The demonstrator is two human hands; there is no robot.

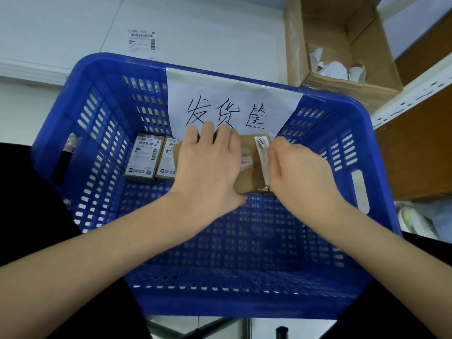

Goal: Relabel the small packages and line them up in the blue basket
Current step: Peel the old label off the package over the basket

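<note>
Head view, looking down into blue basket [73,99], handwritten paper sign [232,104] taped over far wall.

Progress, as judged: early-to-mid. Two labelled packages [144,157] side by side on basket floor at far left, white barcode labels up, touching each other, start of a row. Second one partly hidden behind left hand. Third package [249,165], plain brown w/ clear tape, just right of that pair at far wall, held up or resting there; can't tell which. Rest of basket floor bare, so room for more; how many pkgs remain can't be told.

Left hand [208,165] laid over third package's left side, fingers curled over its far edge, thumb at near edge, gripping it. Right hand [296,172] at package's right edge, fingertips pinching a white label strip [263,157], edge-on to camera. Label seems mid-peel or mid-stick; which one unclear. Looks like relabel step for pkg no. 3, then lining up beside the two.

Surroundings: white surface beyond basket w/ loose shipping label [141,40] lying flat. Open cardboard box [318,33] far right, holding crumpled white backing scraps. Metal shelf upright [411,94] at right. Dark clothing near left and right edges.
</note>
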